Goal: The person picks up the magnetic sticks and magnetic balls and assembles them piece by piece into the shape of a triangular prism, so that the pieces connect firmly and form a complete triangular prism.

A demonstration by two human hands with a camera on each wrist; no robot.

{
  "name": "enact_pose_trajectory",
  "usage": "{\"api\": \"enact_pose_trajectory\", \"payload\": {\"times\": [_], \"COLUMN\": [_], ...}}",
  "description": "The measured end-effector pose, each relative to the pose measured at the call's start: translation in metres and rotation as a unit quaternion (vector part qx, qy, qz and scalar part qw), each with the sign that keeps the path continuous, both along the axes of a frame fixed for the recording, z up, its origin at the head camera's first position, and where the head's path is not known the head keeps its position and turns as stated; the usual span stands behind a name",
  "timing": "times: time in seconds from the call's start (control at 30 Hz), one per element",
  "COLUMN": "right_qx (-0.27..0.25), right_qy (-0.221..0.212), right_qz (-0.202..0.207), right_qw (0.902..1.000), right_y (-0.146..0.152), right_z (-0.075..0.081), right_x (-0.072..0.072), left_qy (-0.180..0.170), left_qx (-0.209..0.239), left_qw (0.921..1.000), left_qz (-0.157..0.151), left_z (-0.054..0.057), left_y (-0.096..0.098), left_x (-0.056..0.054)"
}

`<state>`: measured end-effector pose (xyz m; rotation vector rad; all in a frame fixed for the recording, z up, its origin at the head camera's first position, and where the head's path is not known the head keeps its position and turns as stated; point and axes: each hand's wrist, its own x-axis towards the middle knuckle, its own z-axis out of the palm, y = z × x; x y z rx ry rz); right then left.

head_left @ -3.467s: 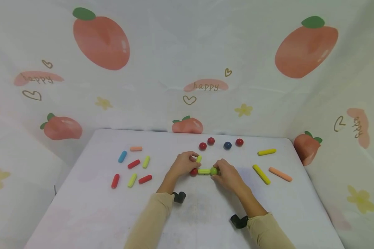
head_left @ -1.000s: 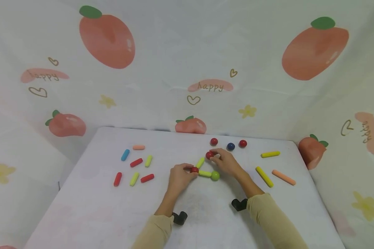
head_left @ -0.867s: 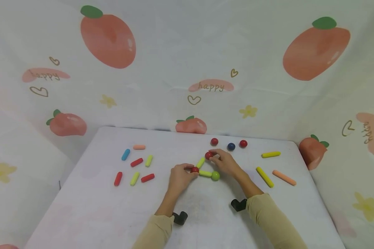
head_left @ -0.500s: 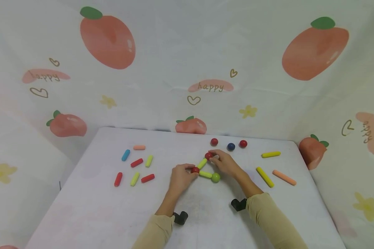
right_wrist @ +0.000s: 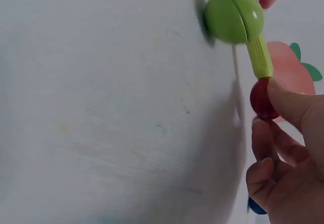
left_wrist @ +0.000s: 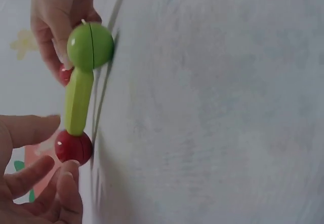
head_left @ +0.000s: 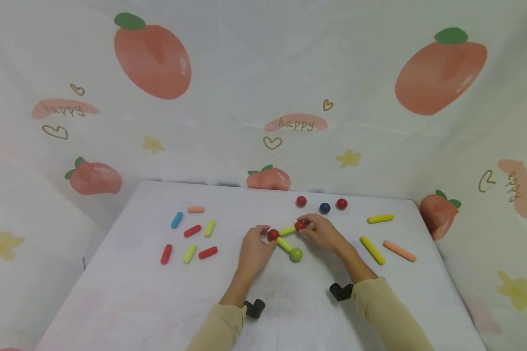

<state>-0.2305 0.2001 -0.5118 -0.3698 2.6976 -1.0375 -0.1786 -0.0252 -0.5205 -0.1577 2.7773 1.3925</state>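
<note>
Two yellow-green sticks (head_left: 287,231) (head_left: 284,244) meet at a red ball (head_left: 273,235), forming a V. One stick ends in a green ball (head_left: 295,254), the other in a second red ball (head_left: 300,225). My right hand (head_left: 322,231) pinches that second red ball (right_wrist: 264,98) between thumb and fingers. Around the joining red ball (left_wrist: 74,147) my left hand (head_left: 253,249) is loosely spread. In the left wrist view, one fingertip touches this ball, while the upper digit stands apart from it.
Short sticks in red (head_left: 166,254), yellow-green (head_left: 190,253), blue (head_left: 177,220) and orange (head_left: 195,209) lie left. Behind the hands are two red balls (head_left: 301,201) (head_left: 341,204) and a dark blue ball (head_left: 324,208). Longer yellow sticks (head_left: 372,250) and an orange stick (head_left: 399,250) lie right.
My right hand went from the green ball to a red ball from the back row, now joined to the second stick. The joined pieces have since swung clockwise; my left hand's hold has loosened.
</note>
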Motion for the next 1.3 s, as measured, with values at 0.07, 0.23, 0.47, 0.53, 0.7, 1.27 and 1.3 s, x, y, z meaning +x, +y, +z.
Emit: {"api": "enact_pose_trajectory", "payload": {"times": [0.07,0.23,0.47,0.53,0.7,1.27,1.3], "right_qx": [0.001,0.020,0.044,0.039,0.030,0.036,0.036], "right_qy": [0.003,-0.019,-0.027,-0.013,0.014,0.004,0.001], "right_qz": [-0.016,-0.064,-0.090,-0.087,-0.075,-0.073,-0.073], "right_qw": [0.9999,0.9975,0.9946,0.9954,0.9967,0.9967,0.9967], "right_y": [0.002,-0.002,-0.015,-0.016,-0.017,-0.012,-0.011], "right_z": [-0.001,-0.006,-0.006,-0.006,-0.007,-0.008,-0.009], "right_x": [0.005,0.018,0.036,0.038,0.041,0.043,0.042], "left_qy": [-0.021,-0.054,-0.040,-0.037,-0.023,0.001,0.003], "left_qx": [0.008,-0.003,-0.090,-0.101,-0.114,-0.079,-0.090], "left_qw": [0.9997,0.9977,0.9928,0.9919,0.9914,0.9968,0.9956], "left_qz": [-0.004,-0.041,-0.068,-0.068,-0.060,0.013,0.026], "left_z": [0.002,0.007,0.009,0.009,0.009,0.022,0.023], "left_y": [0.002,0.003,-0.003,-0.005,-0.013,-0.103,-0.112], "left_x": [0.003,0.008,0.009,0.008,0.002,-0.019,-0.021]}}
